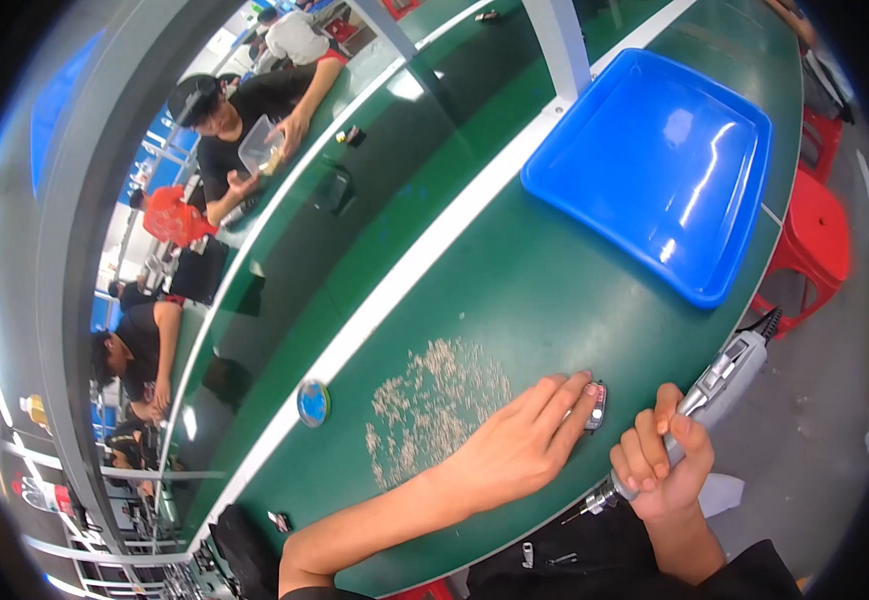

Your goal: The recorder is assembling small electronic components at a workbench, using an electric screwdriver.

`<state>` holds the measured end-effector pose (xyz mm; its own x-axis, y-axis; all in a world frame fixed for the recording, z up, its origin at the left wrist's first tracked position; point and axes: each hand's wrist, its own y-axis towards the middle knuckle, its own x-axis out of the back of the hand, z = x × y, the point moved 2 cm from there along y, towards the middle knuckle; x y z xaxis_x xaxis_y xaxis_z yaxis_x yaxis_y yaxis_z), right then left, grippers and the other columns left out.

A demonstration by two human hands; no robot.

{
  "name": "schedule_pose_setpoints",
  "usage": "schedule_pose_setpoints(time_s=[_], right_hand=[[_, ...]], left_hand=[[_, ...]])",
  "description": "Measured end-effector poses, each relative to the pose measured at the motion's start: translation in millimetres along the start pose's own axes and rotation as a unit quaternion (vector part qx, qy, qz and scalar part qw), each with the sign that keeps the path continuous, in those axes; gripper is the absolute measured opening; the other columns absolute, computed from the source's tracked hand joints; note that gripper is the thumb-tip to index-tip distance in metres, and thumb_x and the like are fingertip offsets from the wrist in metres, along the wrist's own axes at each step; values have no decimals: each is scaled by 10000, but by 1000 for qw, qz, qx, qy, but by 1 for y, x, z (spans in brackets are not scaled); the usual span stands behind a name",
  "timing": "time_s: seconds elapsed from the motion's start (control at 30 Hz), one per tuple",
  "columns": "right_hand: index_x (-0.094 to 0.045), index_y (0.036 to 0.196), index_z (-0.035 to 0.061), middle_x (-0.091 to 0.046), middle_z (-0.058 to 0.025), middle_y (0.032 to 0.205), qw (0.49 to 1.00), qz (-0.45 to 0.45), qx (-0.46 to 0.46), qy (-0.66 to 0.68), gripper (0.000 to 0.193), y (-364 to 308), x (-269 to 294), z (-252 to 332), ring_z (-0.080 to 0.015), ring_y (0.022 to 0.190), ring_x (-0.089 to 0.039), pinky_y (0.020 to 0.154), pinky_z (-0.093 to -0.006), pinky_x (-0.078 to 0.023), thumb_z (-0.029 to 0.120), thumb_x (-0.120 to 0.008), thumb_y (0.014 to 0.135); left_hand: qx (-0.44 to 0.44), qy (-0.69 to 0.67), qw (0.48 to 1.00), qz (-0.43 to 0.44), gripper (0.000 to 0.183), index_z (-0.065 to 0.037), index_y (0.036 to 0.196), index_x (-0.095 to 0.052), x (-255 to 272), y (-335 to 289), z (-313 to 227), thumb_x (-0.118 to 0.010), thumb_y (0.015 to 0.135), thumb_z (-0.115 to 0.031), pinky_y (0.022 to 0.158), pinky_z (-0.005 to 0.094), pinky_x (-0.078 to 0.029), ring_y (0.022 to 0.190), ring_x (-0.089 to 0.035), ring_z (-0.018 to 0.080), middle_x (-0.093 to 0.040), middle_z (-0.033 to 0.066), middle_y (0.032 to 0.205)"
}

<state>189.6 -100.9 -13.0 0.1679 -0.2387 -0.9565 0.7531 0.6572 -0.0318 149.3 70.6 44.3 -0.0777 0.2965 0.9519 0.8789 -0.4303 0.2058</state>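
My left hand [525,435] reaches over the green table with its fingers stretched out. Its fingertips touch a small dark, silver-edged part with a reddish top [598,406] near the table's front edge, and they cover some of it. My right hand [667,455] is wrapped around a grey corded electric screwdriver [725,375], held tilted in front of the table edge, its thin bit pointing down and left. Beside my left hand lies a loose spread of many tiny pale pieces [445,390]. Left of them stands a small round container with blue contents [314,403].
A large blue tray [655,170] sits far right on the table [435,300]. A grey post [558,50] rises behind it. Red stools [815,235] stand right. Beyond a white rail, another person [255,130] holds a clear box. Small metal bits [529,556] rest on dark cloth below.
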Motion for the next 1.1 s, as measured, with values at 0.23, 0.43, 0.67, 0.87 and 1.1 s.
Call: schedule_pose_setpoints(time_s=[0.23,0.43,0.67,0.87,1.1], right_hand=[[-485,899,81,-395,3,531,999,-37,-1,12,165,-19,-4,-23,-132,444,-414,475,-295,-390,213,-454,994],[-530,919,67,-430,-8,542,997,-69,-4,-29,164,-23,-11,-38,-138,461,-424,504,-300,-396,178,-439,997],[-524,908,49,-450,-28,549,995,-94,17,-21,127,-29,-6,-39,-157,457,-471,496,-300,-411,162,-527,966],[-513,902,50,-438,-30,533,995,-97,13,-21,133,-30,-3,-35,-159,429,-451,455,-305,-388,164,-506,969],[-517,918,44,-434,-34,528,996,-84,-6,-12,129,-25,1,-28,-153,421,-438,439,-301,-374,155,-481,975]], left_hand=[[13,-33,998,-44,379,95,1097,-608,-12,-13,-15,-691,735,23,780,368,-546,954,-613,305,-608,178,1136],[18,-10,997,-78,297,57,990,-642,-17,-13,-19,-656,702,-11,666,340,-565,910,-632,254,-645,128,1060],[-24,7,992,-120,356,74,1010,-644,-28,-17,-28,-727,665,42,646,365,-555,832,-658,310,-666,176,1033],[-44,53,991,-114,376,117,1006,-636,-25,-18,-35,-694,646,23,627,359,-552,827,-653,312,-655,208,1042],[-22,25,996,-87,366,127,1006,-641,-26,-17,-32,-681,660,15,637,356,-555,861,-644,314,-655,219,1068]])
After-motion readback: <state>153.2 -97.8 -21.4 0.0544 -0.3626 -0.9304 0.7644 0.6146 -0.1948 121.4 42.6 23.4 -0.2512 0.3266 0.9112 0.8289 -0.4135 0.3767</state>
